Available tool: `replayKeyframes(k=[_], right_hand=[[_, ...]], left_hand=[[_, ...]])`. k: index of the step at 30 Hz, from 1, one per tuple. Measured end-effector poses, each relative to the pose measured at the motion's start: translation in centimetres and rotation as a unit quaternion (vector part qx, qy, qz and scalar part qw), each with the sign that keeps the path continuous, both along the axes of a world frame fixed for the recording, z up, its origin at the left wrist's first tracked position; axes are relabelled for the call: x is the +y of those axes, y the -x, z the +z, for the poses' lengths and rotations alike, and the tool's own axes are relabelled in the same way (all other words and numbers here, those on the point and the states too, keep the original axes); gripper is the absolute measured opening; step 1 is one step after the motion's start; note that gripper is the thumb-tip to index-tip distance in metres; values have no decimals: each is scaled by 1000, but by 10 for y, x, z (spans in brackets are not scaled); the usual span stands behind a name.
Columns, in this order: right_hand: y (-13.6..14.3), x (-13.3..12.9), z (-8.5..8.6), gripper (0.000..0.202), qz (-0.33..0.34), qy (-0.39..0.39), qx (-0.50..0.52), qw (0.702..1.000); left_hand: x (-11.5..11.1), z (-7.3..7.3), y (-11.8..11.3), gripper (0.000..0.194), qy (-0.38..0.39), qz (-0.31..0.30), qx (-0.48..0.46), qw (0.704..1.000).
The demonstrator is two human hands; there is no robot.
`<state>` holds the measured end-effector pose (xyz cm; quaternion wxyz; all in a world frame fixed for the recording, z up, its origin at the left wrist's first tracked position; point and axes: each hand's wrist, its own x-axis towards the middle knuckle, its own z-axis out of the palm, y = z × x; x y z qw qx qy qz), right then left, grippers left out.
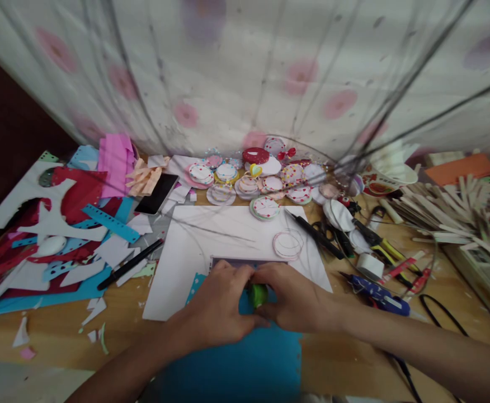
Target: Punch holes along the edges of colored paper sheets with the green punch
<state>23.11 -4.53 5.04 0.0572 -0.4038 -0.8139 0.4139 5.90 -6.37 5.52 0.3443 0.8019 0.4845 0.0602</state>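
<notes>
Above smooth blue sheet (245, 366): left hand (217, 305), right hand (293, 299), fingers (267, 273) curled closely around rounded green object (258, 295).

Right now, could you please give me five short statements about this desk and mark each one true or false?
1. The left hand and right hand meet at a small green object. True.
2. The phone lies among the wooden sticks. False: the phone is on the left, beside the peach paper strips.
3. A blue glue gun lies to the right of the hands. True.
4. The orange piece is at the left edge of the desk. False: the orange piece is on the right, behind the wooden sticks.
5. A white sheet lies partly beyond the hands. True.
</notes>
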Motion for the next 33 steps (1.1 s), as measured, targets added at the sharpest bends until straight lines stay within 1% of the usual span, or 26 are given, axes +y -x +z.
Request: replayKeyframes(k=[3,6,9,11,12,13,15,17,18,20,22,24,26,27,29,30,33], right_hand=[[1,0,-5,18,-9,-4,-10,1000],[1,3,-6,25,-5,10,-2,1000],[-2,7,-4,38,13,25,32,999],[-6,9,-4,39,13,35,44,998],[-9,10,-5,37,7,44,45,998],[-11,11,-6,33,-2,58,43,997],[-17,13,-8,27,-19,108,53,993],[-21,17,-10,30,-41,178,90,979],[-23,18,-11,33,-55,210,109,970],[-24,20,-11,38,-81,257,132,954],[-24,20,-11,39,-93,279,138,946],[-25,20,-11,36,-90,277,145,946],[-26,20,-8,35,-83,251,146,953],[-26,19,-6,38,-80,230,138,960],[-28,18,2,43,-71,184,114,974],[-29,16,7,42,-61,162,100,980],[-30,9,23,31,-21,100,59,993]], left_hand=[[1,-5,1,38,-12,-8,-2,1000],[1,-10,2,41,-29,2,-9,1000],[0,-10,6,56,-29,1,-9,1000],[0,-9,10,66,-15,0,-4,1000],[-1,-8,12,66,-8,2,-4,1000],[-2,-7,15,62,-1,6,-4,1000],[-4,-7,20,44,6,18,-6,1000],[-6,-8,24,24,11,26,-13,1000],[-7,-8,25,18,15,28,-17,999],[-9,-8,25,17,27,31,-29,999],[-9,-7,24,18,39,39,-45,997],[-10,-5,22,18,44,48,-60,996],[-11,-3,21,18,40,58,-65,995],[-11,-2,21,18,36,62,-62,996],[-12,0,21,18,25,65,-50,996],[-12,1,21,18,21,63,-46,997],[-13,2,20,18,11,54,-45,997]])
